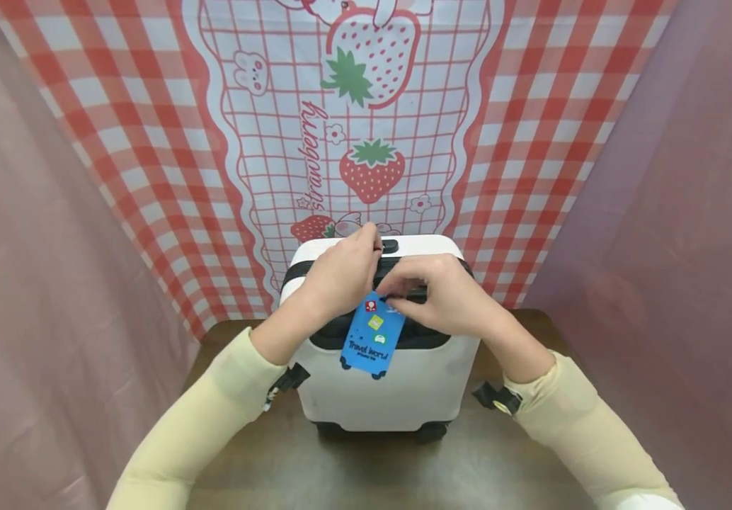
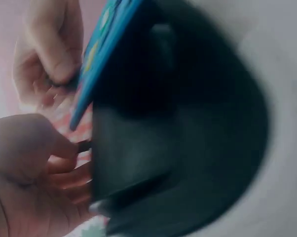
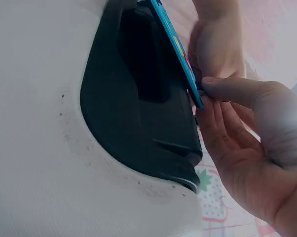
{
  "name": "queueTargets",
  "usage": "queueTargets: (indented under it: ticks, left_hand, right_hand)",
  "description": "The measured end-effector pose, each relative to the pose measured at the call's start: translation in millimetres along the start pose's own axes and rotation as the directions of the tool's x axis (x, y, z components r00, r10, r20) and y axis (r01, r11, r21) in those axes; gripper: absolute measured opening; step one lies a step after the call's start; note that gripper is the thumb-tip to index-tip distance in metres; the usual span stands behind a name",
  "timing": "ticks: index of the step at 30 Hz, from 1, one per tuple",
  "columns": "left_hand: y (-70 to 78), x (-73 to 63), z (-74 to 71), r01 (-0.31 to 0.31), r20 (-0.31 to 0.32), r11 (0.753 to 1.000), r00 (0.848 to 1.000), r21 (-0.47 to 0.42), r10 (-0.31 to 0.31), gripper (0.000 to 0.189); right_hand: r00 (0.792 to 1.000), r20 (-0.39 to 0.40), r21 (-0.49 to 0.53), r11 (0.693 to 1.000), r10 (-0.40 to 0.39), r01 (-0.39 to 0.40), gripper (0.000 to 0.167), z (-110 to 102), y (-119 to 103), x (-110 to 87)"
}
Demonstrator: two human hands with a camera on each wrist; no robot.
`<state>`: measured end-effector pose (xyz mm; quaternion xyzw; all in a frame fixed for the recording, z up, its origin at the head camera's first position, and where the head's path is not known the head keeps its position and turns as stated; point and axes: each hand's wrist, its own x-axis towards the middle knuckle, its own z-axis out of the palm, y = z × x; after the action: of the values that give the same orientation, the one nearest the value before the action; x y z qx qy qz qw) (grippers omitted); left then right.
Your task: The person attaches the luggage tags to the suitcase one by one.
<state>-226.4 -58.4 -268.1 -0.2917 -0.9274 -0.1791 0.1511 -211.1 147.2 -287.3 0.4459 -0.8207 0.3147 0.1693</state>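
Note:
A white suitcase point(image 1: 391, 386) stands upright with a black handle recess point(image 3: 114, 98) near its top. In front of it hangs a blue luggage tag point(image 1: 372, 340) printed "Travel World", seen edge-on in both wrist views. My right hand point(image 1: 445, 294) pinches a short black strap point(image 3: 200, 86) between thumb and fingers at the tag's top end. Close beside it, my left hand point(image 1: 343, 273) has thumb and fingers on a small black strap end point(image 2: 84, 146) by the suitcase's handle. In the head view the back of the left hand hides its fingertips.
The suitcase stands on a brown wooden table point(image 1: 264, 460). Behind it hangs a red-and-white checked cloth point(image 1: 519, 142) with strawberry prints. Pinkish curtains point(image 1: 35, 283) close off both sides. Black wrist devices point(image 1: 289, 379) sit at both cuffs, close to the suitcase.

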Motion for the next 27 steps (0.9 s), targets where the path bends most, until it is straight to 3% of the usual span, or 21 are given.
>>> queueTargets:
  ticks: [5, 12, 15, 19, 27]
  left_hand:
    - [-6.7, -8.6, 12.0, -0.044, -0.089, 0.974, 0.996, -0.223, 0.025, 0.011]
    - [-22.5, -11.2, 19.2, -0.108, -0.239, 0.913, 0.971, -0.394, 0.012, 0.010]
    - [-28.0, -11.6, 22.6, -0.119, -0.286, 0.897, 0.958, -0.426, -0.008, 0.010]
    - [-30.4, -12.1, 24.9, -0.128, -0.321, 0.895, 0.947, -0.427, -0.017, 0.010]
    - [-30.1, -11.0, 27.5, -0.115, -0.312, 0.881, 0.949, -0.458, -0.039, 0.011]
  right_hand:
    - [0.987, -0.125, 0.077, 0.993, 0.100, -0.091, 0.024, 2, 4, 8.3]
    - [0.958, -0.196, 0.155, 0.971, 0.212, -0.183, 0.018, 7, 7, 13.7]
    - [0.951, -0.202, 0.204, 0.960, 0.232, -0.191, 0.016, 10, 9, 13.5]
    - [0.946, -0.224, 0.242, 0.954, 0.235, -0.179, 0.018, 10, 8, 15.1]
    - [0.920, -0.230, 0.226, 0.937, 0.317, -0.266, 0.017, 8, 9, 20.4]
